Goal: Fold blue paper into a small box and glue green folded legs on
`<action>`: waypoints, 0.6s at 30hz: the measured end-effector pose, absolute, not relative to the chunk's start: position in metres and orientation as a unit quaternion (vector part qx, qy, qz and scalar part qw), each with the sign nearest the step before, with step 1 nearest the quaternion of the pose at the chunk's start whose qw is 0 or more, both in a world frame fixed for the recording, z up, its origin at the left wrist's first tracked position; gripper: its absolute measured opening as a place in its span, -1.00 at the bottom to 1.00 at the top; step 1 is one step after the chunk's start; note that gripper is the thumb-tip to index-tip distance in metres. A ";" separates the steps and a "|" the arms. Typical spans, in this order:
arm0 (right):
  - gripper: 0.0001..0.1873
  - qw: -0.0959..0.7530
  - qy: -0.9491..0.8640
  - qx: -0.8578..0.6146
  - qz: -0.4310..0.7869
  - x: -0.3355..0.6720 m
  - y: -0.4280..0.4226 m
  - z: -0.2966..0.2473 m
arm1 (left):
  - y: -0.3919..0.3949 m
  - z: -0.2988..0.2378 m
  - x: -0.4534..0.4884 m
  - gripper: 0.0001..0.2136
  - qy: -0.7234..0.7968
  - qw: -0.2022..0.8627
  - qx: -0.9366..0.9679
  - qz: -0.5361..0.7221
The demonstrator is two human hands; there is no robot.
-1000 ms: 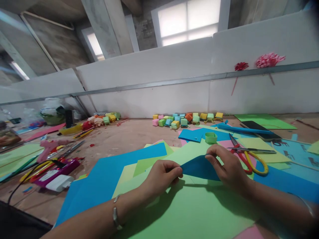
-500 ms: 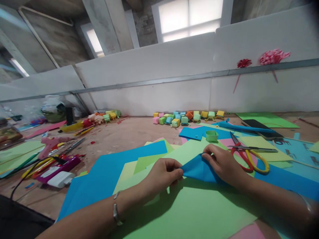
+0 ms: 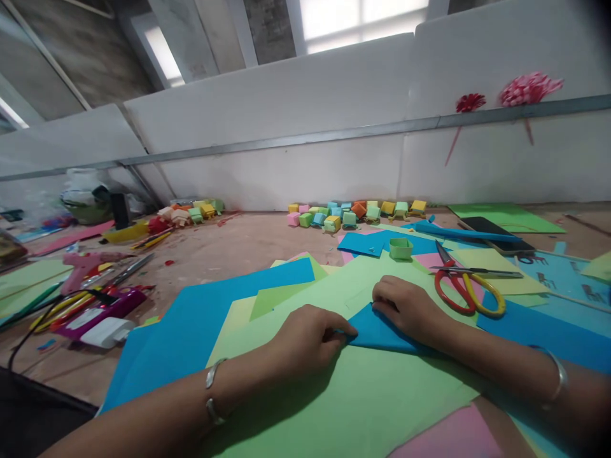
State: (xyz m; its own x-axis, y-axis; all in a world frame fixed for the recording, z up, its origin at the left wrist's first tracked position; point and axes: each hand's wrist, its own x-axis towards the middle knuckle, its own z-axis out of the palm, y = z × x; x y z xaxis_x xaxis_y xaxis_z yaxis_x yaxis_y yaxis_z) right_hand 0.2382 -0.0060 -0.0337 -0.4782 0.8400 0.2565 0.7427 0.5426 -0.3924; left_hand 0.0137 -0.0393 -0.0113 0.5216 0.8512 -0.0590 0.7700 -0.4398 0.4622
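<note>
Nearest the camera, a wide green sheet (image 3: 363, 401) lies flat on the tabletop (image 3: 238, 245), and both forearms reach in over it. The folded blue paper (image 3: 377, 332) rests on this sheet between the two hands, its long axis running left to right and its narrow tip pointing left. The left hand (image 3: 310, 337) sits at that tip, just to the left of the paper. Its fingers (image 3: 347, 331) are curled nearly closed and pinch the corner against the sheet. The right hand (image 3: 410, 310) is the one more fully on the paper. It lies palm down over the wider right end, fingers bent and pressing along the upper edge, bearing down on it rather than closing round it. A large blue sheet (image 3: 205, 318) spreads out to the left, partly under the green one. Just beyond the right hand lie scissors (image 3: 465, 289) with red and yellow handles, blades pointing away. Past them stand a small green box (image 3: 401, 248) and a dark phone (image 3: 491, 232). Further back, a row of paper boxes (image 3: 353, 213) in many colours lines the foot of the white wall. Two paper flowers (image 3: 527, 89) hang on that wall.
</note>
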 end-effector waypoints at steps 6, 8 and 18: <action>-0.85 0.223 -0.854 -0.455 0.117 0.240 -0.004 -0.032 | -0.028 0.007 0.027 -0.81 0.302 0.085 0.948 0.057; -0.83 0.227 -0.855 -0.451 0.118 0.240 -0.003 -0.033 | -0.022 0.009 0.035 -0.78 0.262 0.149 0.953 0.026; -0.83 0.217 -0.854 -0.458 0.114 0.239 -0.004 -0.033 | -0.018 -0.006 0.031 -0.68 0.202 0.127 0.971 0.020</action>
State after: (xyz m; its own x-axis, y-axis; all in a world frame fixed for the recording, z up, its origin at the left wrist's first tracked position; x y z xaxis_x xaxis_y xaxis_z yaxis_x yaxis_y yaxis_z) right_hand 0.2385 -0.0043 -0.0332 -0.4861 0.8325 0.2660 0.7336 0.5541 -0.3934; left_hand 0.0309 -0.0181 -0.0059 0.9178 0.3968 -0.0130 0.3869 -0.8866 0.2536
